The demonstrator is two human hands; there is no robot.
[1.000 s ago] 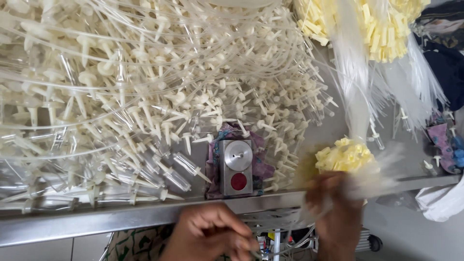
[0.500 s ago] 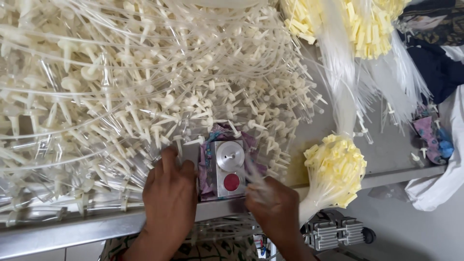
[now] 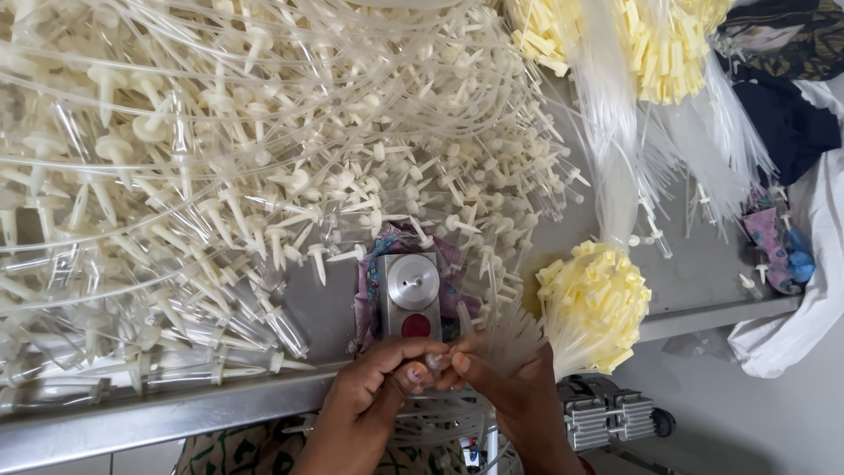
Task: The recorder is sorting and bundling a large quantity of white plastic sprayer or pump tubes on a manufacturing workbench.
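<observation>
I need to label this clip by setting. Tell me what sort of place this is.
Probably a small assembly workbench in a factory or workshop: a big heap of clear tubing with cream plastic fittings, bundles of yellow-capped tubes, and a small metal press with a red button on the steel table.

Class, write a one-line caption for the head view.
Left hand and right hand pinch a clear tube beside a yellow-tipped bundle.

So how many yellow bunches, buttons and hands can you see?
Yellow bunches: 3, one by the right hand, two at the top
Buttons on the box: 2, silver and red
Hands: 2, left hand and right hand
Total: 7
The white tubes are too many to count.
</observation>
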